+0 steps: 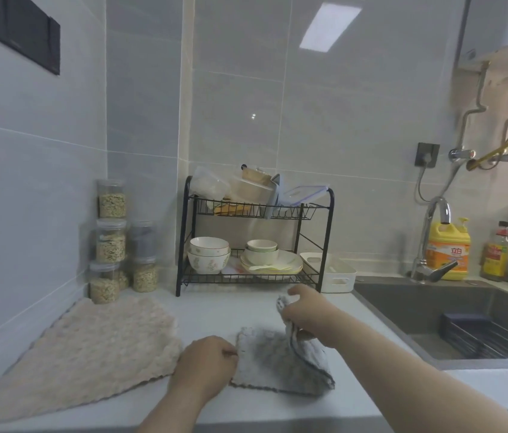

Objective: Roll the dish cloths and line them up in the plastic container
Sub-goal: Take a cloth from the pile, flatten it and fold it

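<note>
- Right hand (304, 310): the fingers are curled round a raised corner of the grey dish cloth (265, 364). They hold that corner up off the countertop (215, 310).
- Left hand (206, 360): thumb and fingers pinch the left edge of the grey dish cloth low against the countertop.
- Grey dish cloth: it lies directly in front of the person, between the two hands. The near and left part is flat; the right part is lifted and doubled over. No roll has formed in it.
- Beige dish cloth (90, 345): it is spread flat on the countertop just left of the left hand. Neither hand touches it, and it is unrolled.
- Plastic container (338, 273): white and open-topped, it stands at the back of the countertop, beside the right leg of the dish rack (256, 214). It is well apart from both cloths. No rolled cloth shows inside it, though its near wall hides part of the interior.
- Progress (judgement): the task is at an early stage. The step in hand appears to be straightening or first folding of the grey dish cloth before rolling.
- Remaining (judgement):
  - roll the grey dish cloth and place it in the plastic container;
  - roll the beige dish cloth and set it alongside, in line.
- Surroundings: a sink (434, 310) lies to the right, and stacked jars (112, 242) stand in the left corner.
</note>
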A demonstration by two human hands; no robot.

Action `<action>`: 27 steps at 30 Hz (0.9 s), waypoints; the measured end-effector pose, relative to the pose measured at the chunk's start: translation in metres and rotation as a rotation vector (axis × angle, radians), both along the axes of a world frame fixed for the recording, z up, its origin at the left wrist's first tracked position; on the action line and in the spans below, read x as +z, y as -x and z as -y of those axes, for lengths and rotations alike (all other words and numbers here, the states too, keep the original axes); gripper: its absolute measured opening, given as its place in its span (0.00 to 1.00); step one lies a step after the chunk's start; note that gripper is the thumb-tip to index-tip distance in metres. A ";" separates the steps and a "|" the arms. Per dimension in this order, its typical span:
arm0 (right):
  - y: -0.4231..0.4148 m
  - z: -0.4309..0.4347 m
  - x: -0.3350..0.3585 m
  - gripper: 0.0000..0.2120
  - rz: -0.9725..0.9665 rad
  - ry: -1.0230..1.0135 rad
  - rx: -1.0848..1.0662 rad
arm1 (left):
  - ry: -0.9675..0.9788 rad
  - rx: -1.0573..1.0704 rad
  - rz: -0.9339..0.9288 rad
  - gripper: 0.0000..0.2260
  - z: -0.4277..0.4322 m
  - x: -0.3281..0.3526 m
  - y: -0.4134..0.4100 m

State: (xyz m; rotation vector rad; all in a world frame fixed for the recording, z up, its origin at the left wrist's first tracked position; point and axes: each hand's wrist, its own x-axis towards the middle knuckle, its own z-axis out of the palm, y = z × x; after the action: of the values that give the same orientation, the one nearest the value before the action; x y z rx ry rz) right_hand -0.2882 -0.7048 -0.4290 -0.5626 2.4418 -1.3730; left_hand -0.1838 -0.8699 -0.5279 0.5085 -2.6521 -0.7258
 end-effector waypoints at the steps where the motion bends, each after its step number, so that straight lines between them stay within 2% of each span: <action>1: -0.003 0.007 -0.004 0.28 -0.005 -0.018 0.001 | -0.005 -0.007 0.001 0.10 0.001 0.001 0.000; 8: -0.014 0.035 -0.021 0.27 -0.067 -0.104 0.021 | 0.051 -0.021 -0.011 0.11 0.001 0.003 -0.001; 13: -0.026 0.040 -0.037 0.21 -0.040 -0.131 0.018 | 0.037 -0.030 -0.033 0.11 0.001 0.001 -0.001; 16: -0.029 0.040 -0.039 0.12 -0.045 -0.151 -0.001 | 0.024 -0.029 -0.056 0.10 0.002 0.000 0.000; 18: -0.032 0.041 -0.039 0.04 0.031 -0.097 0.009 | 0.015 -0.030 -0.061 0.12 0.002 -0.001 0.001; 22: -0.031 0.029 -0.027 0.04 0.167 0.051 0.045 | -0.027 -0.002 -0.083 0.14 0.002 -0.001 -0.001; 24: -0.024 0.017 -0.021 0.07 0.078 0.107 0.023 | -0.177 -0.013 -0.121 0.16 0.001 0.001 -0.003; 25: -0.019 0.009 -0.020 0.10 -0.050 0.051 0.004 | -0.261 -0.055 -0.136 0.18 -0.001 0.002 -0.004; 27: -0.012 -0.008 -0.025 0.14 -0.371 -0.232 -0.006 | -0.296 -0.192 -0.117 0.20 -0.006 0.004 -0.004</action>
State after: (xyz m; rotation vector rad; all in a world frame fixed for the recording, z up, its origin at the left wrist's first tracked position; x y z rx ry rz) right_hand -0.2766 -0.6972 -0.4541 -0.8116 2.8430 -1.0389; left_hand -0.1800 -0.8643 -0.5235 0.2763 -2.5193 -1.1793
